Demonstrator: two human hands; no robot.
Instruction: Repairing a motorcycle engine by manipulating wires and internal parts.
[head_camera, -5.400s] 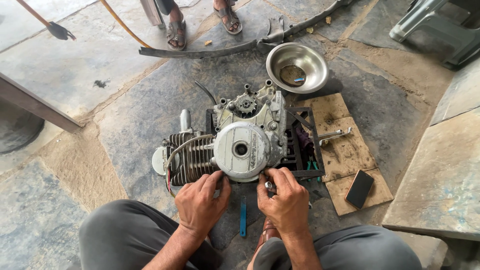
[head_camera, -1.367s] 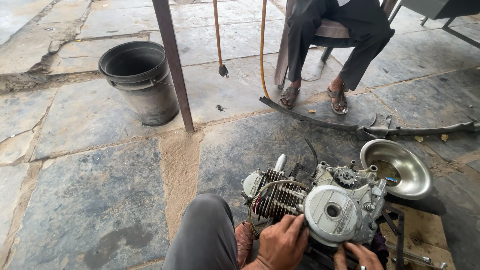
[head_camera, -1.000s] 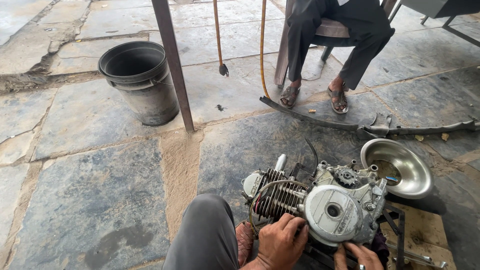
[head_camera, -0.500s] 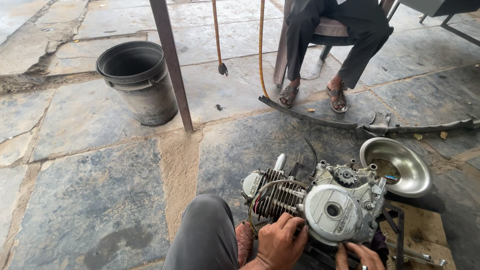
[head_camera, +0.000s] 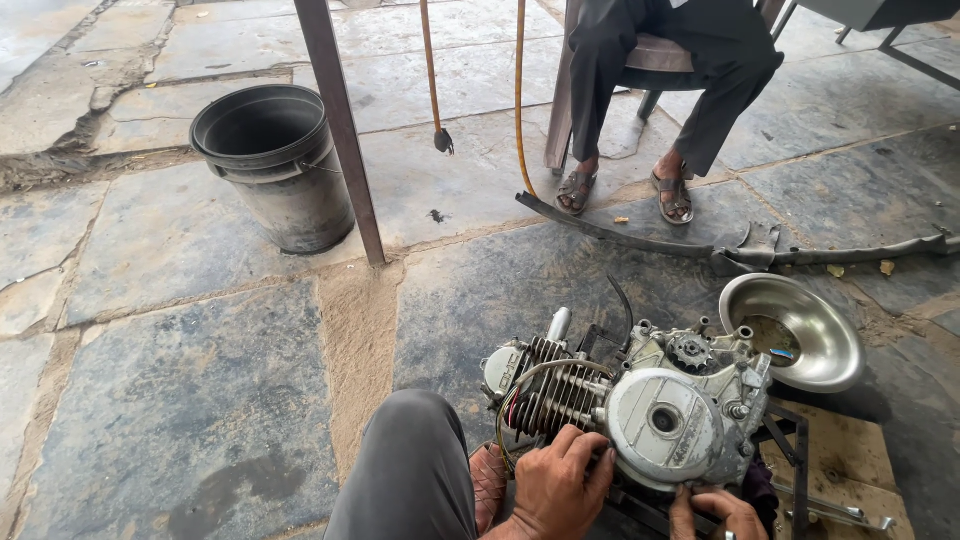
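A small motorcycle engine with cooling fins and a round silver side cover stands on the stone floor in front of me. My left hand rests on its near lower edge, fingers curled against the casing below the fins. Only the fingers of my right hand show at the bottom edge, pressed under the round cover. Whether that hand holds a tool is hidden. My left knee in grey trousers is beside the engine.
A steel bowl sits right of the engine, above a wooden board. A dark bucket and a metal post stand at the left. A seated person's sandalled feet are beyond, with a long curved metal bar on the floor.
Since 5.4 s ago my view has swung up and left, bringing in the bucket, post and seated person. Over the last second my hands have barely moved on the engine.
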